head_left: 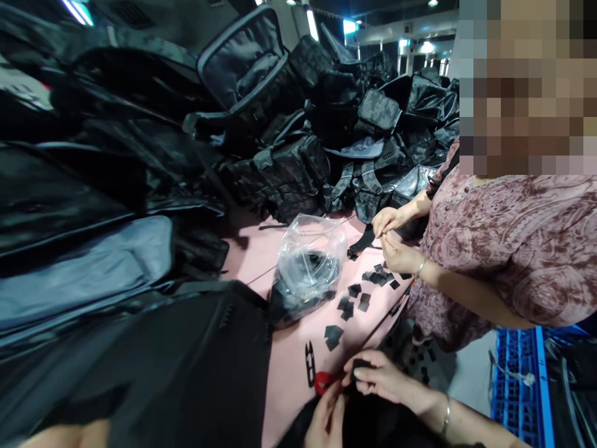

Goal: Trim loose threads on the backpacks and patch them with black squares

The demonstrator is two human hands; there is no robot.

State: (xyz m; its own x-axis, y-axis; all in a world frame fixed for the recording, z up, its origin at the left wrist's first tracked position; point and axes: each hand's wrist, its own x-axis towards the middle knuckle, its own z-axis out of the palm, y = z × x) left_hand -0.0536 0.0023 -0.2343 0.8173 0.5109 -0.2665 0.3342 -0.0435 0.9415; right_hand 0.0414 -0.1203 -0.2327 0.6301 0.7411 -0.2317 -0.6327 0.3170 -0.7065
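My left hand (326, 420) and my right hand (380, 376) meet at the near edge of the pink table (289, 379). My right hand pinches a small black piece (360, 367) between thumb and fingers. My left hand's fingers are closed on black fabric (368, 420) just below a small red item (323, 381). Black thread snips (310, 363) lie on the table just left of the hands.
A clear plastic bag (305, 267) of black parts sits mid-table, with small black squares (347, 305) scattered beside it. Heaps of black bags (280, 168) cover the far and left side. A co-worker (508, 249) stands on the right, with both hands (394, 239) over the table. A blue crate (522, 379) stands below.
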